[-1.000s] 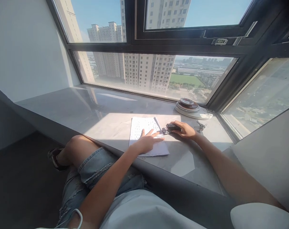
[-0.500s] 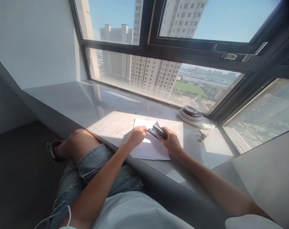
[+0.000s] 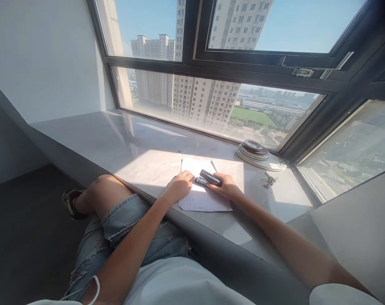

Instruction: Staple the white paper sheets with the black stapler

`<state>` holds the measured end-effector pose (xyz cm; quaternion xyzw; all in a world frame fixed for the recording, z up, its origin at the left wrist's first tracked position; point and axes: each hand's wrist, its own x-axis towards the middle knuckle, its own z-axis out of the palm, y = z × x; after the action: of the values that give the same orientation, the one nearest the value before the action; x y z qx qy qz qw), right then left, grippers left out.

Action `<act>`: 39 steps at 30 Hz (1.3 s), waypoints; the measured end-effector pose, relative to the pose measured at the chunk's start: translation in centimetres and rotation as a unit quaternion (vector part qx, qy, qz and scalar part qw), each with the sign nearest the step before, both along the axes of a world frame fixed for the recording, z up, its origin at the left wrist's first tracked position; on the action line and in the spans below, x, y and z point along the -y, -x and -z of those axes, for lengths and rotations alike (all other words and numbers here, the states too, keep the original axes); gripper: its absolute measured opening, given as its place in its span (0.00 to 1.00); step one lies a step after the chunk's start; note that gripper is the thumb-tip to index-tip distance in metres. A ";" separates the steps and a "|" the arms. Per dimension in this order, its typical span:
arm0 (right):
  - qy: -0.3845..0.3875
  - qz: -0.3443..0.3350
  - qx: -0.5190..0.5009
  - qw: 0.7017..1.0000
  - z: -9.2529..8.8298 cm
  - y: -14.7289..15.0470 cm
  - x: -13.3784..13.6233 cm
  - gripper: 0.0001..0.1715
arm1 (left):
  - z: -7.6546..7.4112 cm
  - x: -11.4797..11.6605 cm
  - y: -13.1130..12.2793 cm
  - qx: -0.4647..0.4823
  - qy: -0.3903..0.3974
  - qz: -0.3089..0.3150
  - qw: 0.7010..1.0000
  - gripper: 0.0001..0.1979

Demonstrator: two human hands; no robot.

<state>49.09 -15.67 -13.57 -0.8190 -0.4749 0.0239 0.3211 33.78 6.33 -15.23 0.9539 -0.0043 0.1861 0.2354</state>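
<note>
A black stapler [image 3: 209, 178] is gripped in my right hand [image 3: 227, 185], its jaws pointing left and parted. It is over a stack of white paper sheets [image 3: 205, 201] on the sill. My left hand [image 3: 180, 185] is at the left edge of the stack with its fingers curled on the paper, close to the stapler's front end. The undersides of the left fingertips are hidden. A dark edge shows at the far right corner of the stack.
The pale window sill [image 3: 141, 167] carries a pile of plates or discs [image 3: 253, 153] at the right, with a bunch of keys [image 3: 269, 181] nearer me. A dark-framed window [image 3: 167, 65] rises behind. My bent knee [image 3: 106, 188] is at the sill's front edge.
My right hand has brought the stapler lower and more level. The left hand has come down slightly onto the paper. The stack lies a little further right.
</note>
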 end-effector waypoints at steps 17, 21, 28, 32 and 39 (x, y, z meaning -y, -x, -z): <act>-0.001 -0.195 -0.351 0.916 -2.2 -4.0 3.4 0.40 | -0.9 -0.1 0.7 -0.055 0.075 -0.009 0.996 0.30; -0.002 -0.215 -0.370 0.904 -2.1 -4.1 3.3 0.43 | -1.0 0.0 0.7 -0.058 0.105 -0.020 0.993 0.36; 0.005 -0.207 -0.370 0.906 -2.6 -3.8 3.2 0.42 | -0.7 0.0 0.6 -0.055 0.094 -0.018 0.994 0.34; 0.016 -0.199 -0.359 0.912 -3.2 -3.6 3.4 0.38 | -0.7 0.0 0.6 -0.054 0.109 -0.017 0.992 0.35; 0.009 -0.136 -0.173 0.975 -0.8 -2.5 2.2 0.28 | -0.4 -0.1 0.6 -0.056 0.128 -0.007 0.990 0.35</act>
<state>51.55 -17.91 -12.74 -0.7330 -0.5186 0.2133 0.3850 33.20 6.41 -14.87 0.9248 0.0397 0.1333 0.3542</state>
